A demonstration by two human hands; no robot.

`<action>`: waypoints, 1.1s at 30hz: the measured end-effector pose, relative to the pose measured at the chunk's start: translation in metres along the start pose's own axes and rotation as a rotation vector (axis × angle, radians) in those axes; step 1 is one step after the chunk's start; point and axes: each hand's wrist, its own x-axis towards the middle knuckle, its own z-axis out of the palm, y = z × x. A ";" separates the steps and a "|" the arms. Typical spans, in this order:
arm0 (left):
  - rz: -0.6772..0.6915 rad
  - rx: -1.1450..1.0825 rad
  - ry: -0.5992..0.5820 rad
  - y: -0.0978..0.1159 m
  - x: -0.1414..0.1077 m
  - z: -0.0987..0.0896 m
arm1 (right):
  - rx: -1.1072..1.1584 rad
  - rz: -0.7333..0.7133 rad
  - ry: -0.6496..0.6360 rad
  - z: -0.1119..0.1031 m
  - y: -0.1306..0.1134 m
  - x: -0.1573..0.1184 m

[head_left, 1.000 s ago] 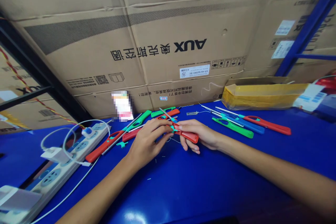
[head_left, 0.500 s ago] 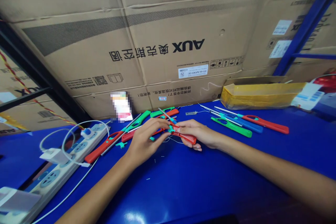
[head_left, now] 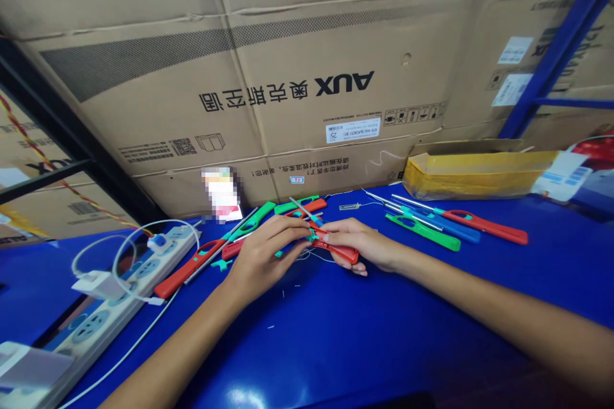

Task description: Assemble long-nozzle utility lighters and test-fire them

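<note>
A red lighter body [head_left: 344, 252] of the long-nosed kind is held in my right hand [head_left: 367, 244], with the thumb on top and the fingers curled beneath. My left hand [head_left: 263, 252] meets it from the other side, thumb and fingertips pinching a small green trigger [head_left: 314, 236] at the lighter's body. Part of that trigger is hidden by the fingertips. A thin white wire [head_left: 319, 257] loops under the hands. Just left of my left hand lie a red long-nosed lighter [head_left: 185, 270], a green one [head_left: 252, 222] and a loose green trigger [head_left: 221, 265].
On the right lie a green lighter shell [head_left: 425, 233], a blue one [head_left: 460, 228] and a red lighter [head_left: 489, 225]. A power strip [head_left: 139, 275] with white cables runs along the left. Behind stand a phone [head_left: 225, 197], a large carton [head_left: 288, 134] and a yellow-taped box [head_left: 474, 176].
Almost nothing differs. Both hands keep their grip on the red lighter and its trigger, with only a slight shift of the fingers.
</note>
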 end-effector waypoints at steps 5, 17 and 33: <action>0.023 0.008 0.005 -0.002 -0.001 0.001 | -0.005 0.005 0.018 0.001 0.000 0.000; -0.006 0.018 -0.032 -0.004 -0.003 0.003 | -0.017 -0.007 0.003 0.001 -0.001 0.001; -0.028 0.004 -0.066 -0.005 -0.002 0.000 | -0.010 0.008 -0.014 -0.006 -0.001 -0.001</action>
